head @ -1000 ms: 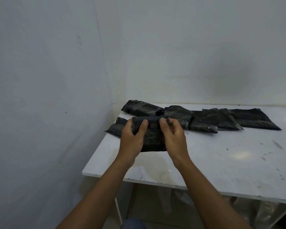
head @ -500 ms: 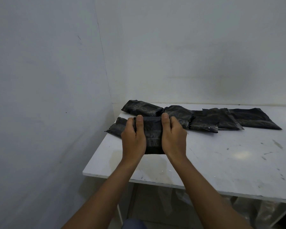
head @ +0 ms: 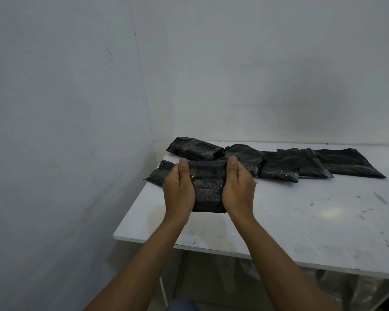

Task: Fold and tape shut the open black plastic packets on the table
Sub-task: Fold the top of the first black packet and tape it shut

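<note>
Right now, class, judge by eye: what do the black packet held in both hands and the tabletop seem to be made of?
Held black packet: thin plastic film, slightly glossy; it wrinkles finely and catches small glints. Tabletop: probably white laminated or painted board, smooth, semi-gloss; it shows soft light reflections, dark scuffs and a thin flat edge.

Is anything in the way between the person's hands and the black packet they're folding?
Nothing visible is in the way. The left hand and right hand grip the packet by its two sides, with the thumbs at its top edge. The other packets lie behind it on the table, not between hands and packet.
</note>
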